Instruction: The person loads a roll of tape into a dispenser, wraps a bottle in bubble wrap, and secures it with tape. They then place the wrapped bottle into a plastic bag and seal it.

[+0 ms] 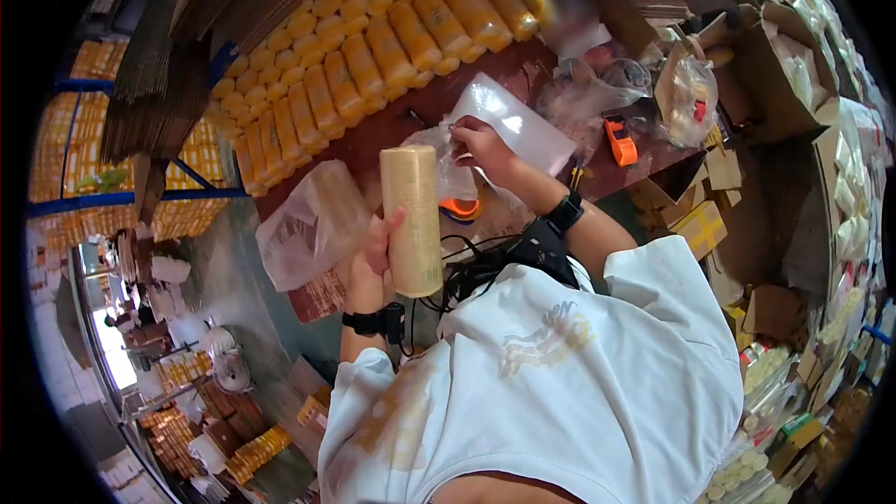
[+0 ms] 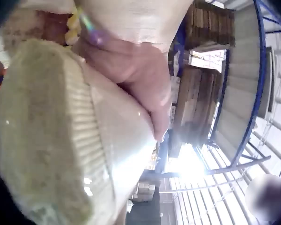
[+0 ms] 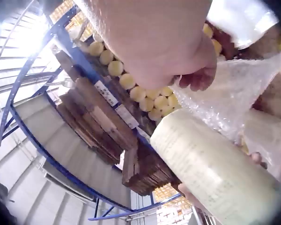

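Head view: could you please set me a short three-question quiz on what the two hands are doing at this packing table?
1. True or false: the left hand grips the pale wrapped roll.
2. Multiple choice: what does the right hand pinch? A) the clear plastic bag B) a pair of scissors C) a cardboard box
3. Fill in: the stacked rolls lying in rows beyond the table are ___ in colour.

Key: 1 true; 2 A; 3 yellow.
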`<control>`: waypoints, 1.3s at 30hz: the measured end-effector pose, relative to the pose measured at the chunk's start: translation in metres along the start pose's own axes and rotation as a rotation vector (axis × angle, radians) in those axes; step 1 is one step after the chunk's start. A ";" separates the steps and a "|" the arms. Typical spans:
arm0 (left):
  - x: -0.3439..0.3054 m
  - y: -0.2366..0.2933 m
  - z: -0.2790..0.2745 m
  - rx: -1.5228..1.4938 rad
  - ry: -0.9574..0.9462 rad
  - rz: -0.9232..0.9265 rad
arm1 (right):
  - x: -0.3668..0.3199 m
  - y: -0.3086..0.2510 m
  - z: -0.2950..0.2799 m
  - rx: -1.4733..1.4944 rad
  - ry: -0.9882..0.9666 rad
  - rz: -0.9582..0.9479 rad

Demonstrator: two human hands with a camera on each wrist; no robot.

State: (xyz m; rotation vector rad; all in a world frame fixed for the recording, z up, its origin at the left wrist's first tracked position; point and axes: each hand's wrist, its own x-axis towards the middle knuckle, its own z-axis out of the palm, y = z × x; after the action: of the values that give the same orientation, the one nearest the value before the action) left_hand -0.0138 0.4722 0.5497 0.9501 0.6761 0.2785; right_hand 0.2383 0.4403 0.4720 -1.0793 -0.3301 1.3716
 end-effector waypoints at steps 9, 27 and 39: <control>0.032 0.004 0.034 0.460 0.375 0.007 | -0.014 -0.047 0.018 -0.806 -0.048 -0.761; 0.025 -0.006 -0.015 0.290 0.236 -0.085 | -0.029 -0.031 0.039 -0.765 0.077 -0.637; 0.026 -0.012 -0.021 0.441 0.294 0.087 | -0.033 -0.007 0.080 -1.287 0.047 -1.074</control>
State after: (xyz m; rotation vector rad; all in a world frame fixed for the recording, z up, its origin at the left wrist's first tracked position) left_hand -0.0078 0.4920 0.5206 1.3774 0.9915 0.3582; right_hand 0.1746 0.4459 0.5311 -1.5371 -1.6134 0.0199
